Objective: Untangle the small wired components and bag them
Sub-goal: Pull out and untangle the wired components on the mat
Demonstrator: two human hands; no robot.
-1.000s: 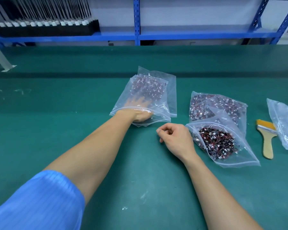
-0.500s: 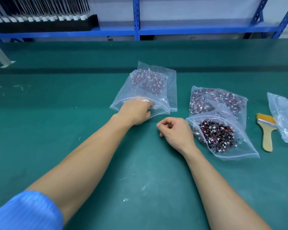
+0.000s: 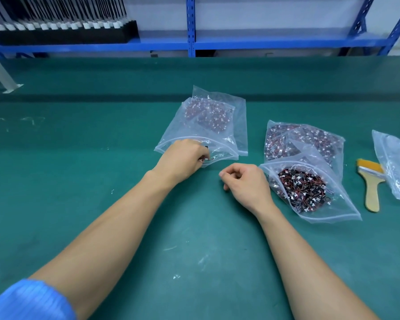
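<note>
Your left hand has come out of the bag at 12 o'clock. Now it pinches a small wired component at the bag's mouth.

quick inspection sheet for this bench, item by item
surface: green mat, white scuffs and specks.
job's things: left bag open, part-filled, atop another bag; open bag of tangled wired components; full bag behind it.
clutter: brush; far-right bag, cut by frame.
hands: left hand pinches a wired component at left bag's mouth; right hand rests on mat, fingers curled, contents hidden.
cables: only component wires.
surroundings: blue rack, black trays on shelf.
</note>
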